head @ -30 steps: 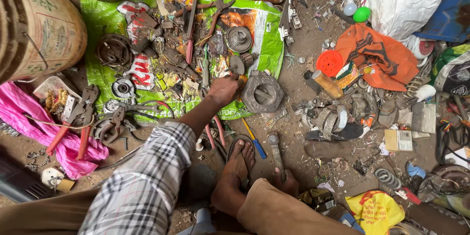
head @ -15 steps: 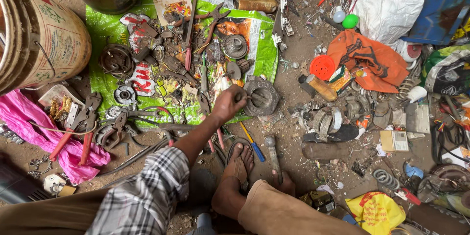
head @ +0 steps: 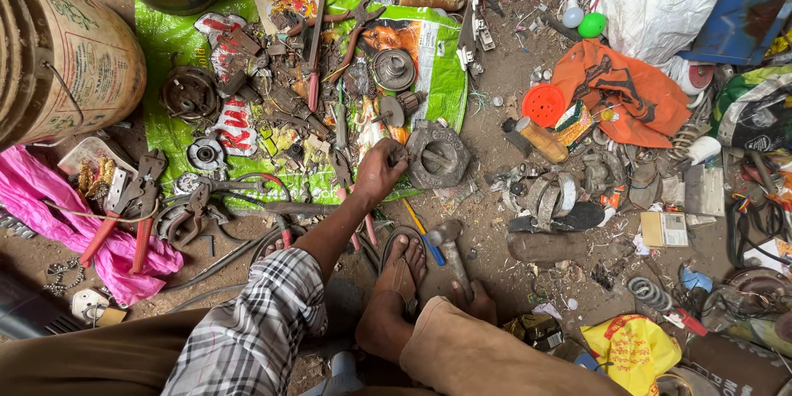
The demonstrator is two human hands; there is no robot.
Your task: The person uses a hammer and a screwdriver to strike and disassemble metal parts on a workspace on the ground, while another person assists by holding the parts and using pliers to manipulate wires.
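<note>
The head view looks straight down on a dirt floor strewn with scrap. The landmark is the round grey cast-metal housing (head: 437,154) with a dark hollow centre, lying at the lower right edge of a green printed plastic sack (head: 177,37) that is spread flat as a work mat.

The left hand (head: 378,172), reaching out of a checked grey-and-white sleeve (head: 252,334), lies just left of the housing. Its fingers (head: 398,154) are curled together and touch the housing's left rim; whether they pinch a small part there cannot be told.

The right hand (head: 472,301) is well below the housing, beside a bent knee. It is clamped on the handle of a hammer with a worn steel head (head: 445,235), the head pointing up toward the housing but lying apart from it.

Between the two hands, below the housing, a bare foot rests in a brown sandal (head: 402,268). A blue-handled screwdriver (head: 425,235) lies just left of the hammer head.

Left of the housing, on the sack, lie rusty gears, springs and a long red-handled tool (head: 315,74). Far left of it are red-handled pliers (head: 124,214) on pink cloth (head: 49,214). Right of the housing sit an orange cloth bag (head: 635,91) and a round orange plastic lid (head: 544,105).
</note>
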